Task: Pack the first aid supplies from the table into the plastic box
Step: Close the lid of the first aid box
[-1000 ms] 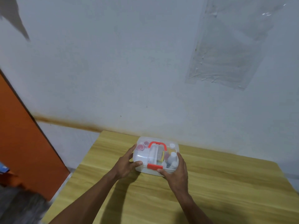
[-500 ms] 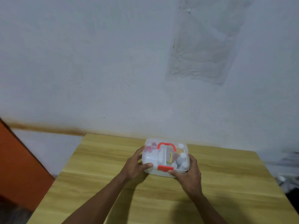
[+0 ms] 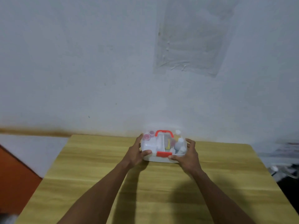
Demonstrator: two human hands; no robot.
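Observation:
A clear plastic box [image 3: 161, 159] with a red handle [image 3: 163, 132] and a red front latch [image 3: 164, 154] stands near the far edge of the wooden table [image 3: 90, 172]. Its lid is down. Through the lid I see white bottles [image 3: 179, 143], pink-capped jars [image 3: 148, 136] and a yellow item [image 3: 169, 143]. My left hand [image 3: 135, 152] grips the box's left end, thumb on the front edge. My right hand [image 3: 187, 156] grips the right end, thumb beside the latch.
A pale wall rises right behind the table, with a clear plastic sheet [image 3: 191, 38] stuck on it. An orange panel [image 3: 14, 180] stands to the left of the table. Blurred dark clutter [image 3: 284, 167] lies past the table's right edge.
The view has swung to the right, so the box and both hands sit more centrally. Both hands have kept their hold on the box's ends; the box stays in place.

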